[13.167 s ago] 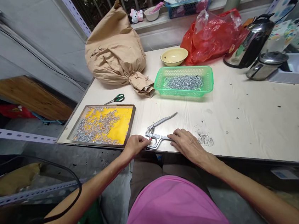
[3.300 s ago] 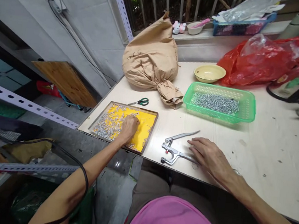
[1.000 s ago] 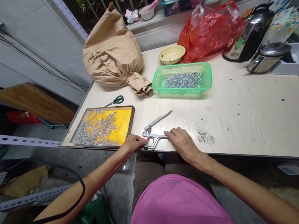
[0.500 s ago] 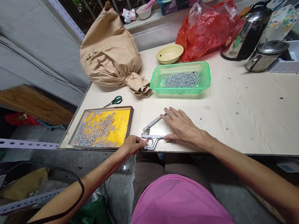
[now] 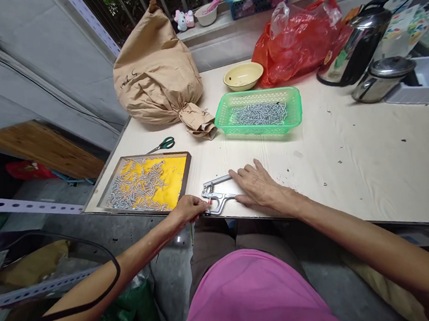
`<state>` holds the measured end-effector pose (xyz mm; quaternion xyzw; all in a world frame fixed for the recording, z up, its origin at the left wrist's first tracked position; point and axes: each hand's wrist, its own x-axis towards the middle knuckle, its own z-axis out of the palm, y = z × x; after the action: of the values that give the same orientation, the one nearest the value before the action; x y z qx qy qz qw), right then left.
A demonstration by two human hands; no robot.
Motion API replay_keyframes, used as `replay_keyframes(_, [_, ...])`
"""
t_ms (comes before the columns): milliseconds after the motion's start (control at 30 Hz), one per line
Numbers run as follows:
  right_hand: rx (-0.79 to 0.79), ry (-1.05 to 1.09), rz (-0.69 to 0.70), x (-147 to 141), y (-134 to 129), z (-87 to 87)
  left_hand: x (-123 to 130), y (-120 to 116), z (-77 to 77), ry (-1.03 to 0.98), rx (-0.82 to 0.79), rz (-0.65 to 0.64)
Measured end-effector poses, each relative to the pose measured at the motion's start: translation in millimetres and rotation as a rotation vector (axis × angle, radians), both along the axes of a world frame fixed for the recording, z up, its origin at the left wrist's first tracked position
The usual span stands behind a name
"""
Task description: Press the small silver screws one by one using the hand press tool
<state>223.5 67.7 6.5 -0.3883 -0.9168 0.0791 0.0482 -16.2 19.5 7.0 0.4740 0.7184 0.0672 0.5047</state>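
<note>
At the near edge of the table [image 5: 351, 170], in the head view, the pliers [image 5: 221, 197] lie flat, to the right of the tray [image 5: 186, 180] with its yellow bottom and loose metal pieces [image 5: 134, 190]. The left hand [image 5: 188, 209] has its fingertips pinched together at the mouth of the pliers, close to the small red part [image 5: 210, 201]; I cannot tell if a piece is between them. The right hand [image 5: 257, 185] is partly closed around the 2 handles: fingers on the end of the upper handle [image 5: 222, 180], thumb beside the lower handle [image 5: 230, 196]. The handles are apart.

To do this pressing step well, I think the left fingertips should hold steady and keep out of the gap, and the right hand should squeeze evenly, while the lower handle rests against the table so that the head does not turn.

The head of the pliers points to the person's left, towards the tray, and the handles go to the right. The long axis is roughly parallel to the table's near edge; only the upper handle slants away from the person.
</note>
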Motion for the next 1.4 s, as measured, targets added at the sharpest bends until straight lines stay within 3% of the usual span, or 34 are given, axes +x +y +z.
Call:
replay_keyframes(100, [0.028, 0.001, 0.000, 2.2, -9.7, 1.4, 0.7, -5.3, 3.2, 0.109, 0.066, -0.045])
replay_keyframes(167, [0.032, 0.005, 0.017, 3.0, -12.4, 0.4, 3.9, -10.2, 7.5, 0.237, 0.251, -0.127])
replay_keyframes(267, [0.054, 0.024, 0.041, 2.4, -14.2, -3.6, 15.3, -13.7, 13.3, 0.373, 0.594, -0.321])
replay_keyframes(367, [0.071, 0.047, 0.035, 0.2, -17.2, -9.1, 31.9, -6.3, 13.3, 0.409, 0.761, -0.590])
replay_keyframes(567, [0.011, 0.076, -0.057, 3.8, -23.4, -13.2, 52.0, 27.4, 7.7, 0.420, 0.748, -0.978])
replay_keyframes(767, [-0.094, -0.030, -0.161, 6.4, -22.2, 1.2, 58.8, 44.2, 15.3, 0.558, 0.687, -1.125])
replay_keyframes(900, [-0.128, -0.034, -0.135, 2.7, -19.5, 4.4, 60.4, 47.4, 16.3, 0.546, 0.679, -1.149])
replay_keyframes(1100, [-0.117, -0.029, -0.090, -4.7, -2.3, -7.8, 56.8, 49.1, 6.8, 0.542, 0.692, -0.984])
replay_keyframes(1400, [-0.104, 0.023, -0.023, -4.6, 20.2, -3.6, 56.8, 46.3, 2.1, 0.637, 0.717, -0.830])
